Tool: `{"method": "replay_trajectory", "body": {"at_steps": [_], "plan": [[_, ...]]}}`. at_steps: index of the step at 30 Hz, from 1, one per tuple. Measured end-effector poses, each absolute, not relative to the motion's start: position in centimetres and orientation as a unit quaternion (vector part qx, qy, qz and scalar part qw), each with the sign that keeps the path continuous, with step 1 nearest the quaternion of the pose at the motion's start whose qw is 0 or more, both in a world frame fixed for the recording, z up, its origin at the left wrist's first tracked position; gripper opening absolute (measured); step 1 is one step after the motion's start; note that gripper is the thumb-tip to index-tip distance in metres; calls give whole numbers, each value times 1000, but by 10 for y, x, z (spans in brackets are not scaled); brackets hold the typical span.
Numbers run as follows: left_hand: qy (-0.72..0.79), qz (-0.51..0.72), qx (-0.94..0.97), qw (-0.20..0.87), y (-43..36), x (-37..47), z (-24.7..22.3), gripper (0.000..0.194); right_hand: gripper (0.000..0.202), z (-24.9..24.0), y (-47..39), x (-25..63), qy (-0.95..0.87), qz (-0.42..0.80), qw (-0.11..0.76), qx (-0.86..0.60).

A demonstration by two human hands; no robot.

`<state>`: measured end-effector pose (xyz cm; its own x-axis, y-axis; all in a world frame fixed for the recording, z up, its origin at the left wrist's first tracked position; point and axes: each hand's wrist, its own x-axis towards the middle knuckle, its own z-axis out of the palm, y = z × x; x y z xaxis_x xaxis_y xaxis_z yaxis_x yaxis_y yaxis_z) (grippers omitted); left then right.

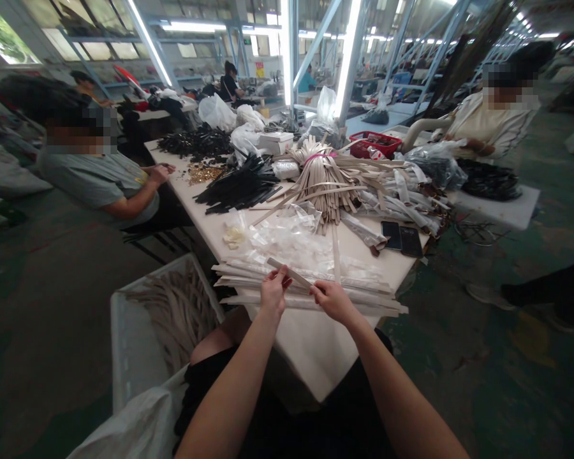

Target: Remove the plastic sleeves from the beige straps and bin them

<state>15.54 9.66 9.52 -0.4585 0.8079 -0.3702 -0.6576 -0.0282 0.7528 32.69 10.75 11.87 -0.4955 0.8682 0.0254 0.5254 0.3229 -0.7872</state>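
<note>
While both forearms (242, 366) reach forward and angle inward over the tabletop (316, 347), the left hand (274, 293) and right hand (332, 299), fingers curled nearly closed, pinch a gray strip (298, 278) that slants between them over the pale strips (375, 302).

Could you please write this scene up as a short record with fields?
Left hand: pinching a flat greyish strip
Right hand: holding the same strip's nearer end
Under the hands: pile of pale strips
Just beyond: crumpled clear plastic
Farther back: beige strap bundle
Person's left: white bin with pale straps
</note>
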Motion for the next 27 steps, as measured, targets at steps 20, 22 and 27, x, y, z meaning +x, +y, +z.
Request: {"method": "replay_trajectory", "body": {"at_steps": [20,22,27], "plan": [[489,702,104,507,87,178,102,39,24,142,140,354,-835,319,190,-406],[490,698,118,508,88,179,101,39,26,142,141,353,-833,324,185,-410],[508,662,177,522,84,193,97,38,25,144,141,349,-831,336,186,-401]]}}
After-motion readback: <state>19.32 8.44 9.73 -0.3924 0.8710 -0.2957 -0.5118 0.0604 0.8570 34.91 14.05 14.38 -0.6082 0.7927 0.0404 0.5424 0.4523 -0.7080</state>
